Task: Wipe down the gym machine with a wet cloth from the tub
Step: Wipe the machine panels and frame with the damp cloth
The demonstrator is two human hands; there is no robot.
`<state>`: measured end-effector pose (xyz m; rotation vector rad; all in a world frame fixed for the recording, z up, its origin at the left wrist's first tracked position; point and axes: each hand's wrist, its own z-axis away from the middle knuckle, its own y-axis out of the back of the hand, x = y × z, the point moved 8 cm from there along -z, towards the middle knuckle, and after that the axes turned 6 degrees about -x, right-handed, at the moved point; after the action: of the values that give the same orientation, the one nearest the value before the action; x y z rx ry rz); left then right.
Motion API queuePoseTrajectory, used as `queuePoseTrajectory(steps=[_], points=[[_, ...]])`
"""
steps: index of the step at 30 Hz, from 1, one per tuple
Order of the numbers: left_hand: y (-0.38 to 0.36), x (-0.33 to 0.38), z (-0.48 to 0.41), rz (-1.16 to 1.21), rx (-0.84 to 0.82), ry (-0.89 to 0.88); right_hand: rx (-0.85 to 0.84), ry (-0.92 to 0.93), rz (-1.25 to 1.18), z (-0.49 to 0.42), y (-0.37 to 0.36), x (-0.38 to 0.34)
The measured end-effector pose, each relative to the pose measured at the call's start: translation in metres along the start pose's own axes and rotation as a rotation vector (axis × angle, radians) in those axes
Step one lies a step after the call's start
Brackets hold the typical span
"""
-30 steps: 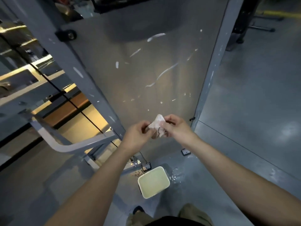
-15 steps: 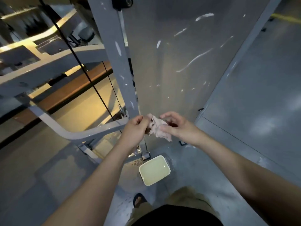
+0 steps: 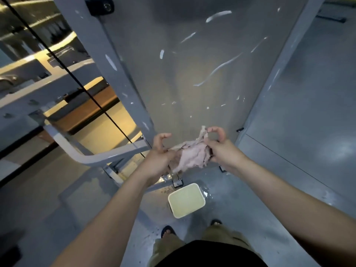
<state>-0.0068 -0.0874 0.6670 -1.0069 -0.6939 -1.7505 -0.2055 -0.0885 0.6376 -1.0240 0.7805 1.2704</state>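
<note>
I have the wet cloth point(image 3: 192, 156) stretched between my two hands, in front of the gym machine's grey panel point(image 3: 192, 78) and above the tub point(image 3: 186, 200). My left hand point(image 3: 159, 158) grips one edge in its curled lower fingers, and my right hand point(image 3: 221, 151) pinches the far upper corner between thumb and finger. The cloth looks thin and ragged at the edges, so I think pulling it wider could tear it, and the small pinch on the right could let the corner slip so that it drops toward the floor point(image 3: 289, 151). The tub stands just ahead of my feet point(image 3: 167, 231), so a careless step forward could knock it and spill the water. The floor beside it already looks wet, and drips from the cloth would add to that and make a slip likelier. The black cable point(image 3: 77, 81) runs down near my left hand, and I could snag it when I reach in to wipe. By count I see one cloth, one tub, two hands both holding, one cable, two feet, and on the panel at least five longer white streaks point(image 3: 217, 71) plus flecks too small to count.
</note>
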Motion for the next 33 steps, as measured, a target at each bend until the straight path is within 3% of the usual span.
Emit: queuePoseTrajectory(steps=[2, 4, 8, 12, 15, 20, 23, 26, 29, 33], points=[[-0.021, 0.002, -0.003, -0.063, -0.044, -0.019, -0.014, -0.081, -0.128, -0.001, 0.012, 0.010], [-0.039, 0.000, -0.009, -0.213, -0.074, -0.019, -0.103, -0.091, -0.096, 0.000, 0.022, 0.013], [-0.060, 0.005, -0.018, -0.594, -0.016, -0.019, -0.407, -0.005, 0.408, 0.015, 0.025, 0.014], [-0.064, 0.015, -0.030, -0.721, 0.045, -0.081, -0.269, 0.166, 0.707, 0.002, 0.048, 0.004], [-0.061, 0.014, -0.039, -0.658, 0.111, -0.114, -0.233, 0.133, 0.500, -0.002, 0.059, -0.007], [-0.054, -0.006, -0.053, -0.153, 0.395, -0.014, -0.412, 0.004, 0.071, -0.005, 0.052, 0.004], [-0.070, -0.004, -0.062, -0.187, 0.449, 0.012, -0.426, 0.053, -0.004, -0.003, 0.052, 0.005], [-0.090, 0.003, -0.072, -0.167, 0.337, -0.011, -0.304, 0.086, -0.012, -0.010, 0.069, 0.008], [-0.114, 0.002, -0.080, 0.014, 0.146, -0.035, -0.095, 0.111, -0.001, -0.018, 0.096, 0.004], [-0.136, 0.014, -0.086, -0.030, 0.057, -0.106, 0.022, 0.113, 0.074, -0.018, 0.116, -0.003]])
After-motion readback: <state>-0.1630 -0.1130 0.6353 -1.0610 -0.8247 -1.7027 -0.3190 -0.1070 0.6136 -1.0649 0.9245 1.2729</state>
